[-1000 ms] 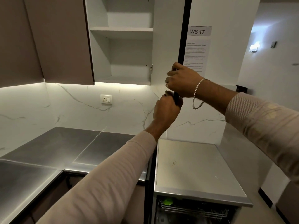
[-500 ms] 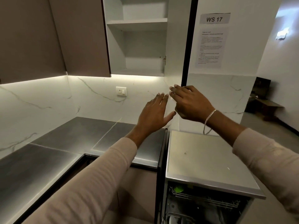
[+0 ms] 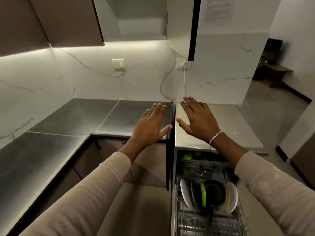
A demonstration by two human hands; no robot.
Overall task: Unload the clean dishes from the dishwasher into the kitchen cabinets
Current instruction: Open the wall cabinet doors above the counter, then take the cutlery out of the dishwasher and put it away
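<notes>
Kitchen: steel worktop [image 3: 68, 120], marble splashback [image 3: 85, 82], wall cabinets [image 3: 68, 19], open dishwasher [image 3: 196, 223] racked with plates [image 3: 185, 193].

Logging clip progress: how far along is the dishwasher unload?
Done: upper cabinet open; no dish shows on its visible shelf. In hand: nothing, left hand and right hand open over the counter. Left: lower rack holds white plates, a green plate, a dark bowl; green item in the upper rack.

Left hand [image 3: 150, 126] and right hand [image 3: 198, 121] off the cabinet door [image 3: 193, 28], now low above the counter [image 3: 119, 116].
</notes>
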